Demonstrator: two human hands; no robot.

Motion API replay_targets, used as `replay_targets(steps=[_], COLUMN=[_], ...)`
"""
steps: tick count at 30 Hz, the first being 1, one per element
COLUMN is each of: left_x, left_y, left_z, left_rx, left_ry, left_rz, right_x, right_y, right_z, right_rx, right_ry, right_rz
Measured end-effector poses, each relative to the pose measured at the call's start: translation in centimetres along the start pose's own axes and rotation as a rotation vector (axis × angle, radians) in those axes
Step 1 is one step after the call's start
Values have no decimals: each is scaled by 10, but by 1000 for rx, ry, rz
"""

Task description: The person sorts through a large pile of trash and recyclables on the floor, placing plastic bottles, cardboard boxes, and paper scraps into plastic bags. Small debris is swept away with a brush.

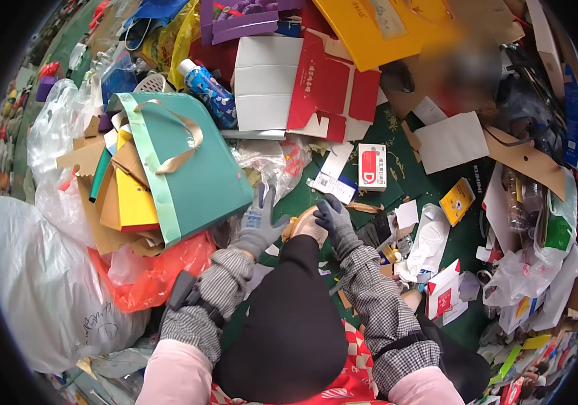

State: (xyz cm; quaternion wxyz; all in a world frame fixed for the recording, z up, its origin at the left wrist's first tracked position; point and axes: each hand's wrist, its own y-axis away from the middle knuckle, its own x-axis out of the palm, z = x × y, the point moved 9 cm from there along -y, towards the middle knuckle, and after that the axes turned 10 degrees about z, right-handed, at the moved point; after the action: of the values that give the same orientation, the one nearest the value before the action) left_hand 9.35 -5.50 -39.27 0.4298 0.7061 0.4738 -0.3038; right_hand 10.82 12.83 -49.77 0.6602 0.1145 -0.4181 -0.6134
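Note:
My left hand [260, 221], in a grey glove, has its fingers spread beside the lower right corner of a green gift bag [218, 182] with a beige ribbon handle. Nothing is in it. My right hand [335, 221], gloved in grey and dark blue, rests at the side of a light brown shoe [310, 227] on my foot; its fingers are slightly bent and apart. Just beyond it lie white paper tags [333, 177] with a blue edge. A small white and red medicine box [372, 167] sits a little further off.
At the left, a large white plastic sack [52, 290] stands beside a red plastic bag [160, 277]. A blue spray can [211, 91] leans near opened white and red cardboard [329, 88]. Clear plastic bags [521, 277] and mixed packaging pile up at the right.

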Motion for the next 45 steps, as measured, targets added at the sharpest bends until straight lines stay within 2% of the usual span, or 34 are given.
replay_targets(steps=[2, 5, 8, 11, 12, 13, 14, 15, 16, 17, 18, 19, 20, 21, 22, 23, 24, 27, 29, 31, 32, 33, 35, 36, 37, 38, 39, 40, 41, 43, 45], left_x=[27, 60, 72, 14, -3, -10, -16, -20, -20, -23, -32, -44, -52, -59, -57, -56, -51, -47, -45, -41, -37, -45, -80, -108, -135, -154, -169, -186, -194, -216, -225], left_y=[-40, -81, -117, -101, -89, -73, -54, -32, -15, -2, 1, 5, 15, 19, 22, 23, 26, 35, 32, 26, 21, 21, 17, 19, 25, 28, 29, 36, 34, 50, 69], left_z=[15, 38, 52, -12, -39, -70, -99, -127, -138, -149, -144, -133, -119, -92, -65, -42, -16, -18, -12, -12, -13, -28, -66, -91, -120, -143, -166, -195, -216, -269, -314], left_rx=[-159, -404, -330, -62, -16, 156, 328, 470, 570, 673, 634, 597, 544, 380, 339, 214, 244, 301, 285, 229, 210, 267, 375, 426, 479, 577, 581, 618, 729, 805, 900], left_ry=[-90, -286, -110, 52, 112, 128, 143, 111, 158, 205, 203, 203, 31, 55, 56, 67, 187, 61, 50, 111, 104, 133, 194, 287, 349, 345, 437, 457, 335, 281, 172], left_rz=[86, 316, 307, 14, 40, 37, 29, 49, 30, 12, 2, -8, -62, -54, -106, -43, -133, -53, -26, 16, 40, 34, 11, -86, -82, -134, -21, 52, -3, 79, 12], right_x=[6, 5, -10, -4, 3, 9, 20, 42, 28, 18, 9, -8, -10, -10, -12, -13, -20, -36, -17, -2, -11, -25, 1, 17, 22, 28, 28, 9, 11, 23, 37], right_y=[-3, 14, 47, 66, 67, 66, 57, 48, 51, 54, 59, 57, 95, 110, 132, 155, 176, 235, 295, 340, 344, 329, 382, 426, 453, 460, 464, 456, 479, 523, 559], right_z=[2, 13, 10, 25, 35, 43, 58, 82, 111, 130, 149, 149, 190, 207, 225, 242, 261, 327, 378, 412, 427, 428, 448, 455, 459, 460, 462, 464, 464, 464, 453], right_rx=[24, -87, -52, 30, 47, 64, 41, -71, -359, -442, -512, -395, -592, -647, -700, -746, -820, -1037, -1201, -1276, -1297, -1026, -1150, -1287, -1348, -1323, -1291, -1081, -1183, -1376, -1374], right_ry=[102, 133, 22, -166, -273, -374, -486, -613, -35, 71, 181, -185, -8, -94, -69, -47, -22, -7, -16, 265, 671, 878, 1058, 851, 657, 827, 986, 1160, 1121, 1052, 1077], right_rz=[-36, -24, -39, -24, -10, 5, 135, 408, 278, 172, 53, -12, -130, -54, -79, -103, -123, -101, 50, -88, -273, -193, -167, -242, -182, -157, -138, -284, -272, -218, -390])
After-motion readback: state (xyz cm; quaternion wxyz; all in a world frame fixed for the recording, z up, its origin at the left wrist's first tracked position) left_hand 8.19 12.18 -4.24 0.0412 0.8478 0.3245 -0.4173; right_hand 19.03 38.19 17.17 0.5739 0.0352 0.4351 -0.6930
